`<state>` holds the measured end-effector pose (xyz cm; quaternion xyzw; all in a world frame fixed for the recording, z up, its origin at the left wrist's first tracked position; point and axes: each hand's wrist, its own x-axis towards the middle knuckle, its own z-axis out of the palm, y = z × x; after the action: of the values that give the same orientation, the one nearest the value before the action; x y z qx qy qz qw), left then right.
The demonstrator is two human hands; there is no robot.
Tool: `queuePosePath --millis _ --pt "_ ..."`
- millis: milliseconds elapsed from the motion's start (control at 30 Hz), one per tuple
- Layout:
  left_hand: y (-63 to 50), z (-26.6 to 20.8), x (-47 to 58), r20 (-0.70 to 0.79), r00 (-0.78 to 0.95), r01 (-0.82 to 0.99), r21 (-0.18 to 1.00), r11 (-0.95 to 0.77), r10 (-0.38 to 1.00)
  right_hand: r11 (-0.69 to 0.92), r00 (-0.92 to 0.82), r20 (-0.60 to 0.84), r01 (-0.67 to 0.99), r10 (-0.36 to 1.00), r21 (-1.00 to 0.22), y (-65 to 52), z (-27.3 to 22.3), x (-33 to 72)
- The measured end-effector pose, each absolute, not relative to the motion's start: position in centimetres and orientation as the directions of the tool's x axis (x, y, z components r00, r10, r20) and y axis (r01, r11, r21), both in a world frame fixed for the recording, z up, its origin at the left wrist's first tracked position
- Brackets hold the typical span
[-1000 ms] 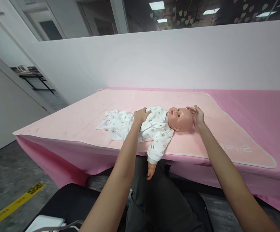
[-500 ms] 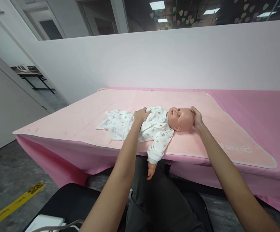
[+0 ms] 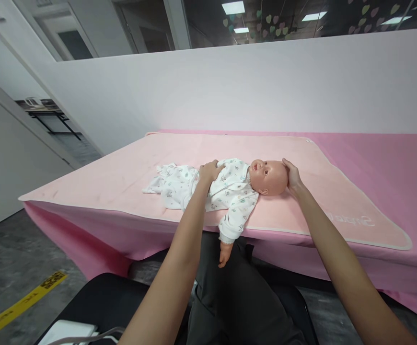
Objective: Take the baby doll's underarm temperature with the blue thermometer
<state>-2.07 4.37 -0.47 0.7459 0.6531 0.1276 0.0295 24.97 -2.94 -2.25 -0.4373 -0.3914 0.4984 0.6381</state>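
Observation:
A baby doll (image 3: 268, 177) in a white printed suit lies on its back on a pale pink mat (image 3: 115, 177), its head toward my right side. My left hand (image 3: 211, 171) lies over the doll's belly, thumb apart from the other fingers, not gripping. Against the crown of the doll's head rests my right hand (image 3: 292, 176), with fingers stretched along the far side and the palm partly hidden. One sleeved doll arm (image 3: 232, 225) hangs over the mat's front edge, above my lap. The doll's other arm is hidden from view.
The mat lies over a pink tablecloth (image 3: 410, 172) that drapes down the front. A white wall (image 3: 251, 91) borders the table's far side. At lower left, a white device (image 3: 68, 330) with a cable sits on a black chair (image 3: 104, 292).
My right hand has shifted very slightly to the left against the doll's head. My left hand and the doll's body look unmoved.

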Motion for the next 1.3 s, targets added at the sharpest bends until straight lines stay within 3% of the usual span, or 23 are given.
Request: queuePosePath --millis 200,533,1033,1300 --pt "4.3 -0.4 -2.0 0.147 0.119 0.968 0.204 -0.148 0.982 0.194 0.359 0.095 -0.250 0.928 -0.949 -2.5 -2.2 26.0" --pt "4.5 -0.6 -2.1 0.156 0.121 0.968 0.201 -0.152 0.980 0.136 0.241 0.064 -0.295 0.968 -0.946 -3.0 -2.5 24.8" --pt "4.4 -0.5 -2.0 0.148 0.125 0.965 0.211 -0.155 0.981 0.132 0.203 0.069 -0.314 0.977 -0.940 -2.8 -2.5 25.1" --pt "4.5 -0.6 -2.0 0.151 0.126 0.963 0.217 -0.157 0.981 0.179 0.343 0.079 -0.270 0.936 -0.946 -2.5 -2.5 25.7"
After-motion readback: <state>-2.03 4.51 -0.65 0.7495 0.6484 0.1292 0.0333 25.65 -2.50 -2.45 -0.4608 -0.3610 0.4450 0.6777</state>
